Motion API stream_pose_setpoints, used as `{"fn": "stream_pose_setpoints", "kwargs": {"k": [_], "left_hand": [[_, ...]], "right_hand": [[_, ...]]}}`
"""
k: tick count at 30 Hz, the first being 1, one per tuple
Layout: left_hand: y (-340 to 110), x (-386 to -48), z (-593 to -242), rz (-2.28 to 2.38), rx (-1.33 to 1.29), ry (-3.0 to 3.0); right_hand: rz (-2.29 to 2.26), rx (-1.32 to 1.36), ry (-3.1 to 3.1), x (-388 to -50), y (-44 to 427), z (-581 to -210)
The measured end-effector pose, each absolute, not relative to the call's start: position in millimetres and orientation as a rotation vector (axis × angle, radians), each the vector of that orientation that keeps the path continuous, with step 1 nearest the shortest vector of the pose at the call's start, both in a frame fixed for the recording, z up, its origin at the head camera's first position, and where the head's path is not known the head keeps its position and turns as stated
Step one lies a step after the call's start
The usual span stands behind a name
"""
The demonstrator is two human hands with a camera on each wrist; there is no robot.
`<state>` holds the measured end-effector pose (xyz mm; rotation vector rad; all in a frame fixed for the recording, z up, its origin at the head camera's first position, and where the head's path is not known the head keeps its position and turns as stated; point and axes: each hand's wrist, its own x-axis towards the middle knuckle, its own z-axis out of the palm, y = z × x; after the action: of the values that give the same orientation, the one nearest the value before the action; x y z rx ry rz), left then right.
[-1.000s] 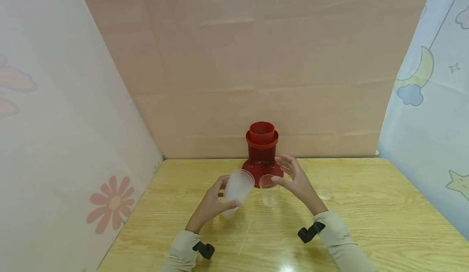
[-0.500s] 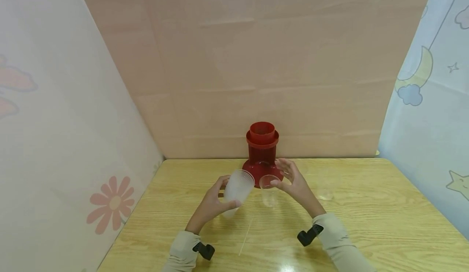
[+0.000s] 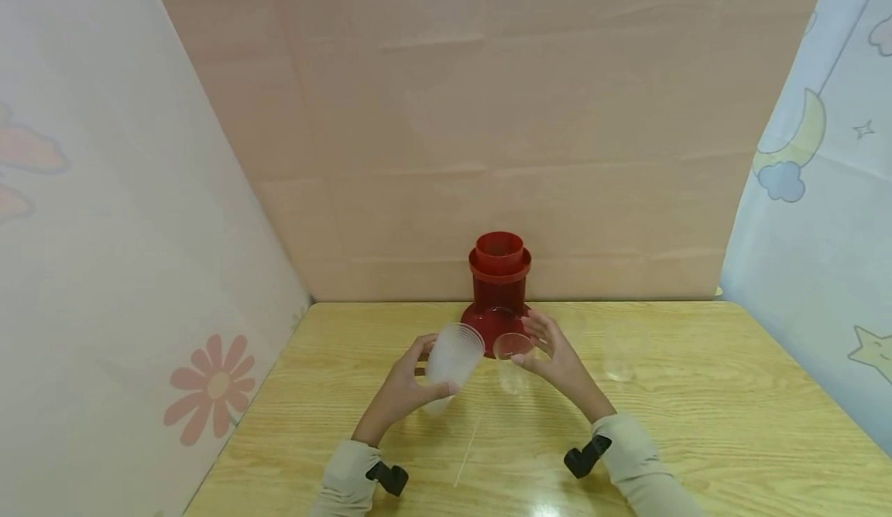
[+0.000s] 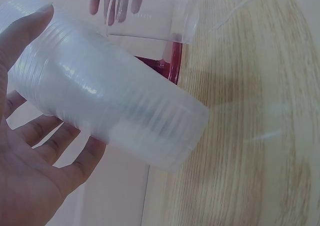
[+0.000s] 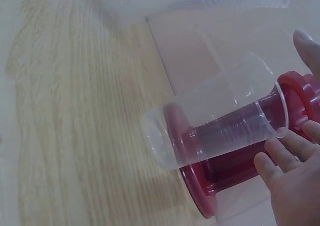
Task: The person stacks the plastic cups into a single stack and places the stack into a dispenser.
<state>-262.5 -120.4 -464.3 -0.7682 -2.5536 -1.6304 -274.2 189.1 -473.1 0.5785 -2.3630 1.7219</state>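
My left hand (image 3: 400,381) grips a stack of nested clear plastic cups (image 3: 454,356), tilted with the rims up and to the right. In the left wrist view, the thumb lies across the ribbed rim end of the stack and the fingers support it from the other side. A single clear plastic cup (image 5: 215,118) stands upright before a red cylinder with a wide round base (image 3: 498,289). Around that cup's rim my right hand (image 3: 566,366) is spread, its thumb apart from the cup; whether the fingertips (image 5: 280,151) touch the rim I cannot tell.
Another faint clear cup (image 3: 620,358) stands to the right on the wooden table (image 3: 697,424). A thin pale strip or line (image 3: 467,451) runs along the tabletop between the arms. Behind the red cylinder rises a beige covered wall (image 3: 488,114).
My right hand has moved slightly down toward the table, and its thumb has slid lower beside the single cup. That cup, the left hand and the stack have stayed almost still.
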Motion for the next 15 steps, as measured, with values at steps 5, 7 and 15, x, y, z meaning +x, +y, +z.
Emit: {"fn": "stream_pose_setpoints", "kwargs": {"k": [5,7,15], "left_hand": [[-120.3,-261.7,-463.3,-1.635,-0.766,-2.552],[-120.1,-261.4,-463.0,-1.637,-0.765,-2.55],[-119.5,-261.1,-462.8,-1.634,-0.751,-2.559]], "right_hand": [[1.713,0.588,-2.367,-275.3,189.4,-481.0],[1.709,0.598,-2.364,-276.3,189.6,-484.1],[1.75,0.593,-2.406,-276.8,188.5,-494.7]]}}
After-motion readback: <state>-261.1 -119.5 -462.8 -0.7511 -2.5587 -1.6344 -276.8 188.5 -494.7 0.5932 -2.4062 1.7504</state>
